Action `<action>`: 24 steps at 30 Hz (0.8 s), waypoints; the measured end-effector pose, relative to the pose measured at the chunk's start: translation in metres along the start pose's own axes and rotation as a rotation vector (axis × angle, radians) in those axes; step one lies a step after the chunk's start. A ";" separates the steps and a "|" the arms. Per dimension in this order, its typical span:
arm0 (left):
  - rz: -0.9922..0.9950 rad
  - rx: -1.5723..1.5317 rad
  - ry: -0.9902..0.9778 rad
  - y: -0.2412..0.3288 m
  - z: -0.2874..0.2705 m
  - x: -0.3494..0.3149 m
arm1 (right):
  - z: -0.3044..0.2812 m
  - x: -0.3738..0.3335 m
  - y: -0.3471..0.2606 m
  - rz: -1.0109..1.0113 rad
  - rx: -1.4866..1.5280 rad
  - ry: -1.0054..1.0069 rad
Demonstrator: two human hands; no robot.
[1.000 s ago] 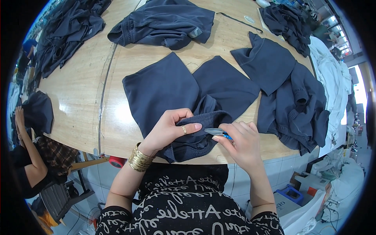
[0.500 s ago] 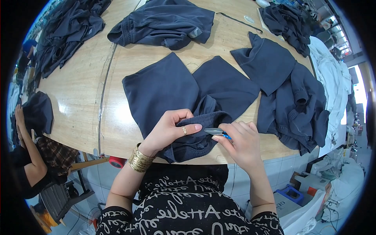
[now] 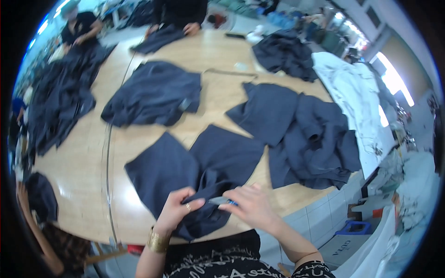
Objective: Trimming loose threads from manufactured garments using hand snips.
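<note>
A pair of dark navy shorts (image 3: 164, 169) lies at the near edge of the table, legs spread away from me and the gathered waistband towards me. My left hand (image 3: 176, 208) pinches the waistband fabric between thumb and fingers. A pair of small thread snips (image 3: 219, 200) with metal blades and a blue handle is gripped in my right hand (image 3: 252, 207). Their tips point left, close to my left thumb and just over the cloth. Blur hides whether the blades touch a thread.
More dark garments lie beyond the shorts (image 3: 153, 95), to the right (image 3: 320, 139), at far right (image 3: 285, 53) and far left (image 3: 65, 97). White cloth (image 3: 347, 92) covers the right side. Co-workers stand at the far edge (image 3: 181, 14) and left. A blue-handled box (image 3: 352, 229) sits lower right.
My view has tilted up and turned, so the table and hands sit lower and further left, and people at the far edge now show. The snips stay by the waistband.
</note>
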State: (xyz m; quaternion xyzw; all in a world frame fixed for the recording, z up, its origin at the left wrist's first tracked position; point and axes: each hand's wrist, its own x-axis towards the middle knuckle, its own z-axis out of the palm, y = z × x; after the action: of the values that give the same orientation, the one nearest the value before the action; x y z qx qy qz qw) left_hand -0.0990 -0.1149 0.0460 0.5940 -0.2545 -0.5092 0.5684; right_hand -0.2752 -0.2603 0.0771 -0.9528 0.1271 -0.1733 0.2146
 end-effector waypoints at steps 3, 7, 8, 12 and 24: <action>-0.007 -0.078 -0.012 0.001 0.001 -0.005 | -0.001 -0.001 -0.005 0.019 0.050 0.069; -0.031 -0.072 -0.041 0.006 0.002 -0.003 | -0.006 -0.002 -0.006 0.087 0.145 0.051; -0.026 -0.071 -0.041 0.007 0.003 -0.002 | -0.005 -0.003 -0.005 0.084 0.143 0.053; -0.027 -0.020 -0.056 0.009 0.003 -0.002 | -0.009 -0.002 -0.007 0.261 0.394 -0.078; 0.088 -0.060 0.128 0.016 0.001 -0.005 | -0.007 0.001 -0.013 0.310 0.663 -0.171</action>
State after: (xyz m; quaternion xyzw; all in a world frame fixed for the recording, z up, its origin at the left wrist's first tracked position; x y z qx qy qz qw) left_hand -0.0972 -0.1146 0.0626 0.5964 -0.2282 -0.4522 0.6227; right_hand -0.2743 -0.2514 0.0891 -0.8121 0.1883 -0.0904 0.5449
